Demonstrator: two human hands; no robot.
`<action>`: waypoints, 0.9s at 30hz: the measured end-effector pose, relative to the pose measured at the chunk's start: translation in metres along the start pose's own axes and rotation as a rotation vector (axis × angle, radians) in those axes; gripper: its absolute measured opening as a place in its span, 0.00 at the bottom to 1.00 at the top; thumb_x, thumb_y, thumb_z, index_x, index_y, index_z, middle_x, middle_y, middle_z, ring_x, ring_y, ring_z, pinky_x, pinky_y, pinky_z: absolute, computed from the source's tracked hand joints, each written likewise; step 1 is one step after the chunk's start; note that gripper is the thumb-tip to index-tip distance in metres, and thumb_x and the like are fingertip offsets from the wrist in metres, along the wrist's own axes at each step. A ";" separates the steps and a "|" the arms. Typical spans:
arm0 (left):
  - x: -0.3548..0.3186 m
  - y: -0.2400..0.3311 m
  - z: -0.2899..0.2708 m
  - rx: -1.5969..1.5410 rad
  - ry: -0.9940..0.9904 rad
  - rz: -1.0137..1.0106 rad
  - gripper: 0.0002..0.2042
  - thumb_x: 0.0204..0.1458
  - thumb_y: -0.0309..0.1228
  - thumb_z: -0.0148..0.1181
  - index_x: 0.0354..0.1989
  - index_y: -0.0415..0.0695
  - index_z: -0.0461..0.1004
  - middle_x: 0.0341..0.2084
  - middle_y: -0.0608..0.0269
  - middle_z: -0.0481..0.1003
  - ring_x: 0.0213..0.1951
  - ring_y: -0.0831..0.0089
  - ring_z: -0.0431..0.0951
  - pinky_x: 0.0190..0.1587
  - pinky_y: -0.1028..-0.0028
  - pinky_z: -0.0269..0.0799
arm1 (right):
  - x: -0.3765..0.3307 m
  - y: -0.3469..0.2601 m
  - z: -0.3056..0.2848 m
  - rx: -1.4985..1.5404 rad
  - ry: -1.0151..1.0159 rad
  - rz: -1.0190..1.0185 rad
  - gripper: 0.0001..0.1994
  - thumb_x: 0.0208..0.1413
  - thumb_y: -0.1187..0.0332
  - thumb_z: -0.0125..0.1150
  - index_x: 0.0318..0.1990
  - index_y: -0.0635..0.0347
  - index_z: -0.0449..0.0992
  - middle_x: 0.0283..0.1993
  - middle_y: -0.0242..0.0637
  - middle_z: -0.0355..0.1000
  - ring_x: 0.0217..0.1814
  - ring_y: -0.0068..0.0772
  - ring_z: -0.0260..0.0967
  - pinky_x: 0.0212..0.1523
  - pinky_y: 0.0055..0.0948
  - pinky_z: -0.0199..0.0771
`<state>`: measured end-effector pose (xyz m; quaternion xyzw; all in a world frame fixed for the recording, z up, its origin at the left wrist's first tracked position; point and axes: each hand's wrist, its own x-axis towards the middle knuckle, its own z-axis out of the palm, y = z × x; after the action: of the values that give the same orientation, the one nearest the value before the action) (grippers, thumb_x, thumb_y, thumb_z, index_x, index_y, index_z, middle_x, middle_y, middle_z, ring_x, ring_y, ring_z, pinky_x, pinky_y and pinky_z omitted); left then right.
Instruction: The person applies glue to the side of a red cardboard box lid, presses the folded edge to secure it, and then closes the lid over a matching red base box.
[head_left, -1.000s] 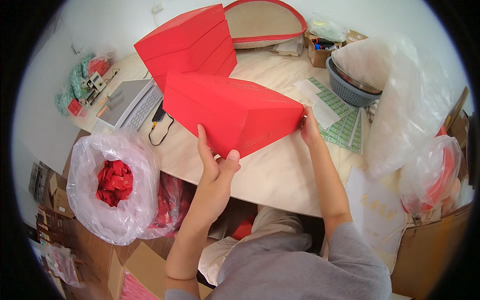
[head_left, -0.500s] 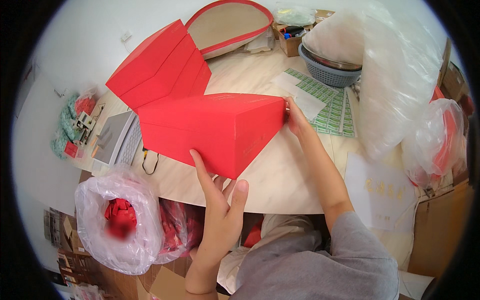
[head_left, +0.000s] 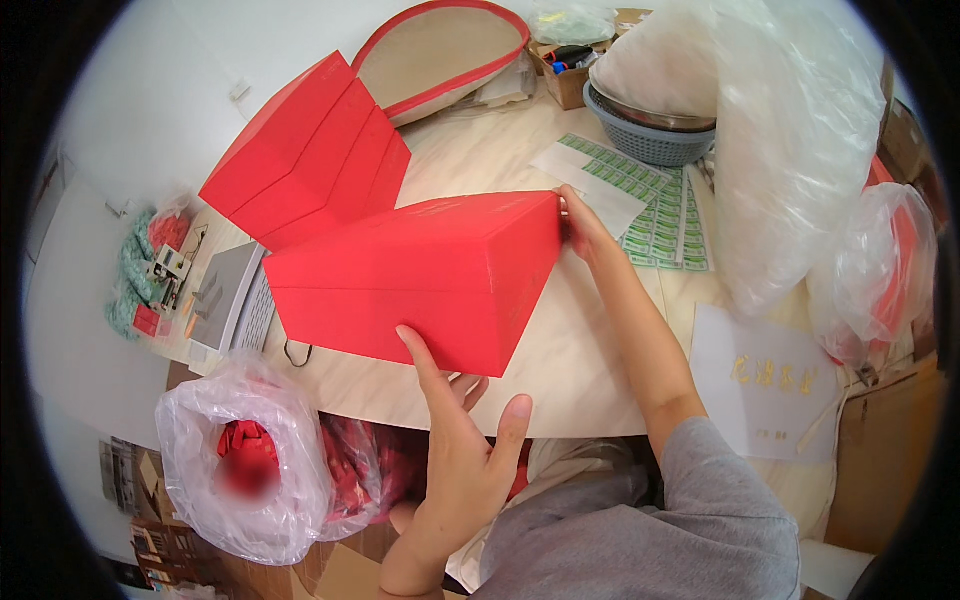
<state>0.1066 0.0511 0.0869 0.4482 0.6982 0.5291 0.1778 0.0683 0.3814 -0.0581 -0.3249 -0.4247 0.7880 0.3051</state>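
I hold a large red cardboard box (head_left: 420, 275) lifted a little over the pale table (head_left: 575, 375). My left hand (head_left: 455, 420) supports its near lower edge, fingers spread, one finger up the front face. Against the box's far right corner presses my right hand (head_left: 580, 225), with the arm stretched out over the table. Behind the held box, a stack of similar red boxes (head_left: 305, 155) leans at the back left.
Sheets of green stickers (head_left: 655, 215) lie right of the box. A blue-grey basket (head_left: 650, 135) and big clear plastic bags (head_left: 790, 130) fill the back right. A clear bag of red items (head_left: 245, 465) sits lower left. A laptop (head_left: 235, 300) lies at left.
The box has swung so its long face turns toward me and sits closer. My left hand slid down from the front face to the lower edge. My right hand stays on the far corner.
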 end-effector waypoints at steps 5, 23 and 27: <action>0.002 0.001 0.002 0.032 0.003 0.015 0.46 0.54 0.33 0.55 0.65 0.34 0.20 0.60 0.33 0.47 0.53 0.51 0.65 0.56 0.59 0.63 | 0.003 -0.003 -0.003 0.024 0.013 0.029 0.16 0.52 0.52 0.50 0.34 0.53 0.74 0.36 0.30 0.71 0.42 0.27 0.64 0.46 0.24 0.59; 0.001 -0.001 0.002 0.053 0.001 0.031 0.47 0.54 0.33 0.55 0.65 0.34 0.19 0.58 0.31 0.49 0.52 0.51 0.65 0.56 0.58 0.63 | -0.002 -0.004 -0.002 0.011 0.011 0.049 0.14 0.51 0.52 0.49 0.32 0.51 0.73 0.33 0.27 0.70 0.37 0.26 0.62 0.38 0.25 0.58; 0.000 0.001 0.002 0.059 0.006 0.038 0.47 0.54 0.33 0.55 0.65 0.34 0.19 0.58 0.31 0.49 0.53 0.51 0.65 0.57 0.58 0.62 | -0.002 -0.005 -0.002 0.024 0.003 0.054 0.14 0.51 0.52 0.49 0.33 0.51 0.73 0.34 0.28 0.70 0.38 0.26 0.63 0.40 0.24 0.59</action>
<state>0.1083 0.0523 0.0871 0.4651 0.7055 0.5127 0.1523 0.0717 0.3831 -0.0538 -0.3338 -0.4057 0.8005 0.2885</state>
